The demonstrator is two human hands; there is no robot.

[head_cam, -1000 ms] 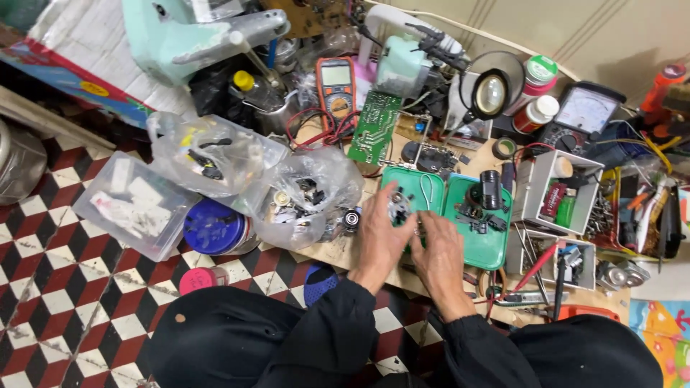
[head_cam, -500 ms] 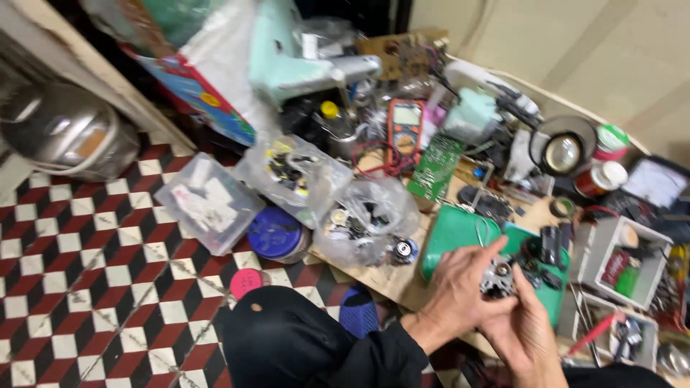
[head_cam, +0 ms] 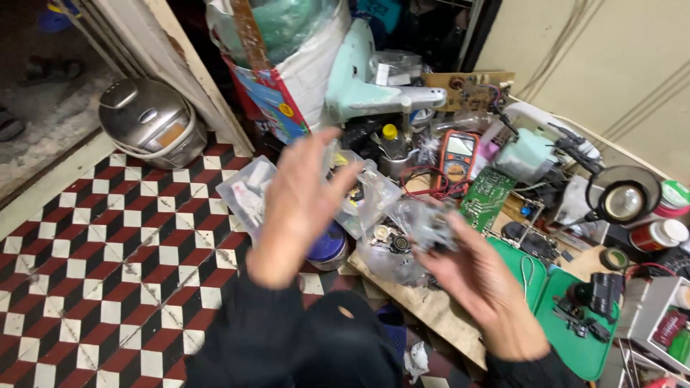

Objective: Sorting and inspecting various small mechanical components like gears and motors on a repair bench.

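Observation:
My left hand (head_cam: 298, 205) is raised and blurred, fingers spread, holding nothing, in front of clear plastic bags of small parts (head_cam: 374, 197). My right hand (head_cam: 481, 284) is lower and to the right, its fingertips closed on a small grey metal part (head_cam: 433, 228), blurred by motion. That part hangs over another clear bag of metal pieces (head_cam: 392, 248) at the edge of a wooden board (head_cam: 431, 309). A round blue tin (head_cam: 329, 244) sits on the floor just below my left hand.
An orange multimeter (head_cam: 460, 154), a green circuit board (head_cam: 487, 197), an open green case (head_cam: 568, 309) with dark parts, a round magnifier lamp (head_cam: 622, 201) and cans (head_cam: 658, 233) crowd the right. A steel rice cooker (head_cam: 147, 122) stands on the red-and-white tiled floor, left.
The view swung left and upward. My hands came apart: the left one lifted open off the part, while the right one kept the small grey part and moved left over the bags.

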